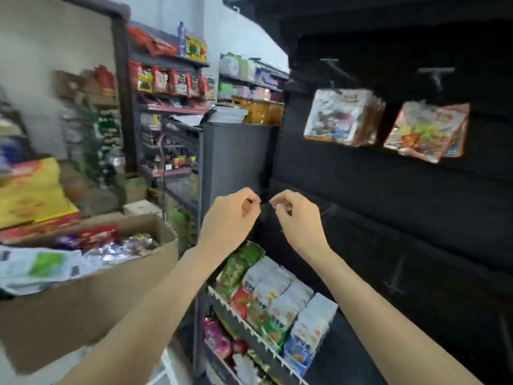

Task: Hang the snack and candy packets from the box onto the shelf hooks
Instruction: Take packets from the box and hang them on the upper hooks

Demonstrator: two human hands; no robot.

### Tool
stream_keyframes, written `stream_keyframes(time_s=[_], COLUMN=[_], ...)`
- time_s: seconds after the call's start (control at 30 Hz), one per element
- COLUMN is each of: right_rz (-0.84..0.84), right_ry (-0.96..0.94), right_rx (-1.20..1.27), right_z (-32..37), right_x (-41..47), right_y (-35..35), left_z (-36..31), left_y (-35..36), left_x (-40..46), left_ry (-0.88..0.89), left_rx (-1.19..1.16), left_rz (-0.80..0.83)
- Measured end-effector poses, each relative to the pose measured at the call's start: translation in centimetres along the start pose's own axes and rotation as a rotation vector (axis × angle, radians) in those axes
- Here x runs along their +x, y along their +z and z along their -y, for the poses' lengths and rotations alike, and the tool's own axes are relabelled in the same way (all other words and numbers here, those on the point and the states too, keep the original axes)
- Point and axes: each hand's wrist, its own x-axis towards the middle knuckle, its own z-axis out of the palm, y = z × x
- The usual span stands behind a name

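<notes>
here two hands — left [233, 215], right [294, 215] — fingers curled, pinching one thin dark hook [265, 200].

Motion blur smears the hanging packets [341, 116] — their print is unreadable — and whatever thin dark thing the left hand [231, 215] pinches.

Both forearms are bare to each grip, left [230, 215] and right [297, 218], with no sleeves showing.
</notes>
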Motion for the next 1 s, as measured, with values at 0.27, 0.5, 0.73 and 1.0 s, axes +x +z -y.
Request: stream_keyframes(time_s=[0.27, 0.5, 0.73, 1.0], right_rz=[0.376, 0.625, 0.959, 1.138], right_ry=[0.047, 0.026, -0.079, -0.078], right_rx=[0.03, 0.075, 0.063, -0.048], right_z=[6.2, 8.4, 10.1, 10.9], right_x=[4.7, 7.0, 8.3, 7.9], right_y=[23.9, 39.5, 51.5, 57.5], left_z=[22.3, 36.9, 45.8, 49.1], left_y=[-9.3, -13.7, -17.0, -19.7], left_x=[-0.1, -1.9, -4.4, -6.4], left_ry=[-0.447, -0.675, -0.82, -0.805], left_rx=[0.176, 0.419, 0.742, 0.857], left_rz=[0.069, 0.246, 0.447, 0.466])
